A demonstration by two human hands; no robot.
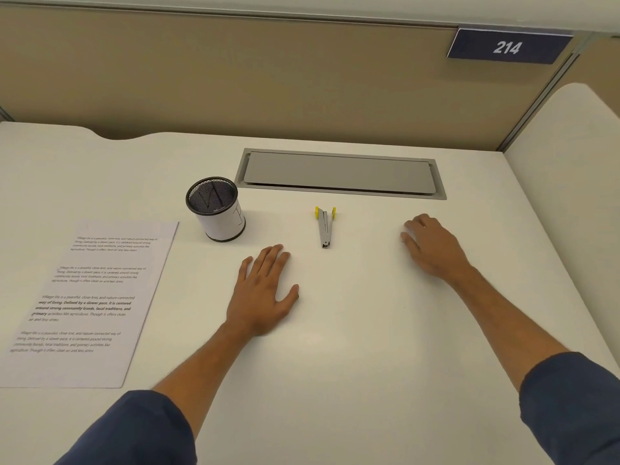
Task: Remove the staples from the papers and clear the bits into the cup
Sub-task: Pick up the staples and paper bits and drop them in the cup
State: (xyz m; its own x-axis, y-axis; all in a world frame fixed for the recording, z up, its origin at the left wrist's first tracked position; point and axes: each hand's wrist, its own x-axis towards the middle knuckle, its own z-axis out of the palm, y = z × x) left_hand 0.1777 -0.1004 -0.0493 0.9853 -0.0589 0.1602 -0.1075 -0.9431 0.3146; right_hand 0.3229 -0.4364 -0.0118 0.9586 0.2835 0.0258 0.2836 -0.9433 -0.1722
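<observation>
A stack of printed papers [90, 297] lies at the left of the white desk. A black mesh cup [216, 209] wrapped in white paper stands upright just right of the papers' top corner. A grey staple remover [324, 226] with yellow grips lies in the middle, jaws pointing toward me. My left hand [265, 290] rests flat on the desk, fingers apart, below the cup and left of the remover. My right hand [429, 245] rests palm down to the right of the remover, fingers slightly curled, holding nothing. No staple is clear enough to see on the papers.
A grey cable hatch [340, 172] is set into the desk [352, 347] behind the remover. A beige partition [268, 78] with a blue "214" sign [508, 47] closes the back. A second white desk surface [570, 129] adjoins at the right.
</observation>
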